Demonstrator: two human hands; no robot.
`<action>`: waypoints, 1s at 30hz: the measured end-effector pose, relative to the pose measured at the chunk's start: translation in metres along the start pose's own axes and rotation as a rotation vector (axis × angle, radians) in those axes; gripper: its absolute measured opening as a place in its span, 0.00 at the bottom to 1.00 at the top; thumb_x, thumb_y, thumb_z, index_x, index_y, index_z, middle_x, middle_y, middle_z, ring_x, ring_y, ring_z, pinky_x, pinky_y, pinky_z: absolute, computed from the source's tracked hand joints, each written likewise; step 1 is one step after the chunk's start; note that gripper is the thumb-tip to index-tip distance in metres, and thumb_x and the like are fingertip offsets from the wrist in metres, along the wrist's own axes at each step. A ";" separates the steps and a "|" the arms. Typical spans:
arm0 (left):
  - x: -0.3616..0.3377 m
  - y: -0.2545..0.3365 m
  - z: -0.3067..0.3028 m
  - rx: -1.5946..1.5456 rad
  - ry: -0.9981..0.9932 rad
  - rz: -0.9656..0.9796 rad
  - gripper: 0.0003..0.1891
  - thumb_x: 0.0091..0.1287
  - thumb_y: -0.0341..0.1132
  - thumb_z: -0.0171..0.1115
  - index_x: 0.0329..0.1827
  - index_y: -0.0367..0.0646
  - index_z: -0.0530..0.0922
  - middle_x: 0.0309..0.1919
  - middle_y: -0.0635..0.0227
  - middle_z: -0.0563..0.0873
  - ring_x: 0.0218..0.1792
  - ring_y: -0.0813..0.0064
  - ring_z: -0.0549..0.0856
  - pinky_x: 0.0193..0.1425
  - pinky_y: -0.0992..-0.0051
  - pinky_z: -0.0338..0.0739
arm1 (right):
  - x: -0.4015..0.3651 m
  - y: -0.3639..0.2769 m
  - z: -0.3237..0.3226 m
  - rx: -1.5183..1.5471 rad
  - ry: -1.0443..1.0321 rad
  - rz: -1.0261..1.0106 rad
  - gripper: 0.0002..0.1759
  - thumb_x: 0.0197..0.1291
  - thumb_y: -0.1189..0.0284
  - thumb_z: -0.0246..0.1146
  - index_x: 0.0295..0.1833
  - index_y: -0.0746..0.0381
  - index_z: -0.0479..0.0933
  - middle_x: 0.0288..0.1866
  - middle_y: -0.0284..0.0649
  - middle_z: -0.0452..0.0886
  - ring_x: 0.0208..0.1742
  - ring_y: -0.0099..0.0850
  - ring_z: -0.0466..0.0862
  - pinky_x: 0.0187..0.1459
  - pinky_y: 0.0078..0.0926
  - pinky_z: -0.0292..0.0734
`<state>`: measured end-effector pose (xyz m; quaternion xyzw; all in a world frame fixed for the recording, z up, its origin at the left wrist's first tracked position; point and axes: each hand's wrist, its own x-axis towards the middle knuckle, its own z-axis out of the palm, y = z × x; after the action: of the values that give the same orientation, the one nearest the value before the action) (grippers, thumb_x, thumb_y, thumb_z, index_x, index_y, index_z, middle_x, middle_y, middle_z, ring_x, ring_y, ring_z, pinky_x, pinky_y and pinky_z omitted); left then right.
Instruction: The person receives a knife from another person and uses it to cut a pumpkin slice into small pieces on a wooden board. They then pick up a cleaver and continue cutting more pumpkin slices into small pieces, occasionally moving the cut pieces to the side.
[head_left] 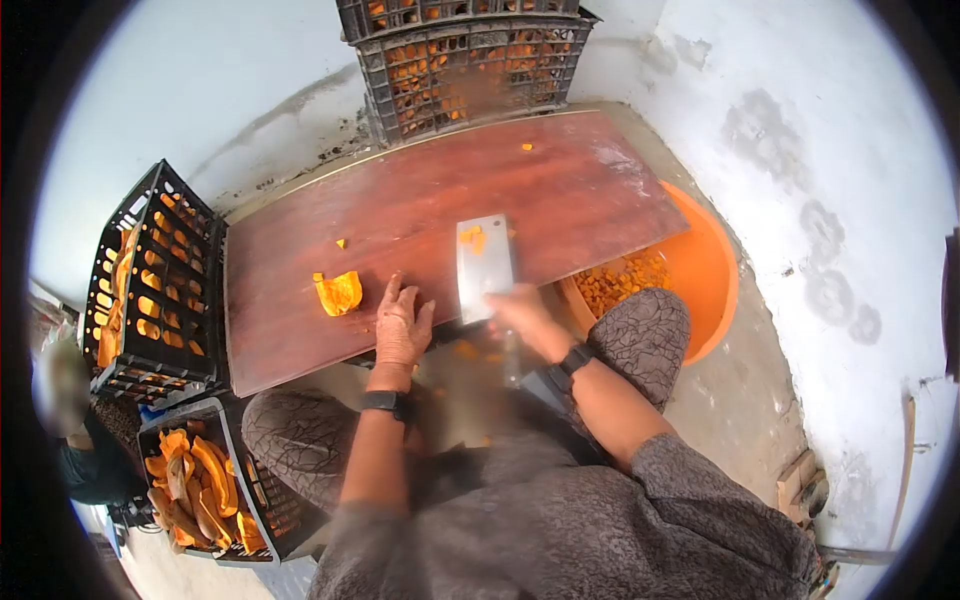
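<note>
My right hand point(525, 315), slightly blurred, grips the handle of a cleaver point(486, 275) over the reddish-brown board point(420, 210). A few small orange bits cling to the broad blade. My left hand point(403, 325) lies on the board near its front edge, fingers apart and holding nothing. Just left of it sits a chunk of orange pumpkin point(339, 294), apart from the fingers. Two small bits lie close to that chunk, and another pumpkin cube point(527, 147) rests near the board's back edge.
An orange basin point(715, 300) with diced pumpkin point(622, 283) stands partly under the board's right end. Black crates point(475, 80) of pumpkin are stacked behind. Another black crate point(160, 280) stands left, above a crate of pumpkin strips point(205, 490). White walls enclose the back and right.
</note>
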<state>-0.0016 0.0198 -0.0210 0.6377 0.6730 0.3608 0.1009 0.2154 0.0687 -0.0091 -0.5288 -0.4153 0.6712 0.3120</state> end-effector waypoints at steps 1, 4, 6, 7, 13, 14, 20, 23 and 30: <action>0.001 0.002 0.000 -0.031 -0.006 0.011 0.19 0.57 0.33 0.71 0.50 0.32 0.82 0.67 0.38 0.73 0.61 0.41 0.79 0.67 0.58 0.74 | 0.006 0.002 0.000 -0.002 -0.012 -0.007 0.16 0.64 0.64 0.66 0.46 0.69 0.80 0.29 0.39 0.82 0.24 0.30 0.82 0.27 0.31 0.81; -0.003 0.001 -0.002 0.041 0.003 0.040 0.19 0.57 0.33 0.71 0.50 0.34 0.81 0.67 0.38 0.73 0.60 0.41 0.79 0.65 0.57 0.75 | 0.009 0.005 -0.003 -0.549 0.056 -0.163 0.14 0.64 0.66 0.67 0.43 0.69 0.82 0.28 0.40 0.83 0.24 0.29 0.82 0.27 0.27 0.79; -0.005 -0.001 -0.007 0.065 -0.001 0.001 0.19 0.57 0.32 0.70 0.50 0.34 0.81 0.66 0.38 0.74 0.62 0.41 0.78 0.67 0.56 0.74 | 0.008 0.007 -0.002 -0.382 0.067 -0.158 0.14 0.62 0.67 0.67 0.40 0.70 0.84 0.29 0.40 0.84 0.24 0.27 0.82 0.27 0.27 0.78; -0.004 -0.001 -0.011 0.076 0.013 -0.012 0.19 0.57 0.32 0.70 0.50 0.34 0.81 0.66 0.38 0.74 0.62 0.41 0.78 0.67 0.56 0.74 | 0.009 0.010 -0.002 -0.386 0.046 -0.163 0.14 0.62 0.67 0.67 0.40 0.70 0.84 0.29 0.40 0.84 0.24 0.27 0.82 0.27 0.27 0.78; 0.007 -0.010 -0.030 0.112 0.253 -0.040 0.17 0.59 0.29 0.67 0.51 0.34 0.81 0.60 0.44 0.80 0.59 0.44 0.80 0.64 0.57 0.75 | 0.012 0.009 0.000 -0.498 0.134 -0.205 0.22 0.58 0.55 0.68 0.36 0.67 0.85 0.26 0.44 0.86 0.28 0.37 0.86 0.36 0.40 0.80; 0.006 -0.011 -0.032 0.116 0.262 -0.050 0.17 0.59 0.29 0.67 0.51 0.34 0.81 0.60 0.44 0.80 0.59 0.44 0.80 0.64 0.57 0.75 | 0.013 0.007 0.000 -0.505 0.122 -0.207 0.22 0.58 0.55 0.68 0.36 0.67 0.85 0.26 0.44 0.86 0.28 0.37 0.86 0.36 0.40 0.80; 0.000 -0.009 -0.048 0.101 0.270 -0.093 0.13 0.61 0.28 0.65 0.48 0.36 0.81 0.55 0.50 0.83 0.55 0.47 0.82 0.61 0.57 0.78 | 0.006 -0.002 0.011 -0.791 0.187 -0.134 0.29 0.57 0.49 0.66 0.42 0.69 0.85 0.30 0.49 0.86 0.27 0.40 0.87 0.29 0.37 0.82; 0.003 -0.005 -0.059 0.080 0.301 -0.122 0.12 0.61 0.29 0.65 0.47 0.36 0.82 0.55 0.49 0.83 0.55 0.46 0.82 0.61 0.57 0.78 | 0.014 0.008 0.008 -0.799 0.216 -0.151 0.28 0.57 0.50 0.67 0.41 0.69 0.85 0.29 0.47 0.86 0.27 0.40 0.87 0.25 0.38 0.81; 0.005 -0.018 -0.066 0.123 0.486 -0.198 0.15 0.58 0.30 0.68 0.48 0.37 0.82 0.55 0.48 0.82 0.56 0.46 0.80 0.60 0.55 0.76 | 0.019 0.018 0.005 -0.701 0.218 -0.180 0.27 0.56 0.51 0.69 0.42 0.69 0.85 0.30 0.46 0.86 0.28 0.38 0.87 0.25 0.38 0.81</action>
<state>-0.0560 0.0025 0.0165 0.4682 0.7572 0.4503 -0.0679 0.2058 0.0754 -0.0331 -0.6331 -0.6292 0.3980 0.2120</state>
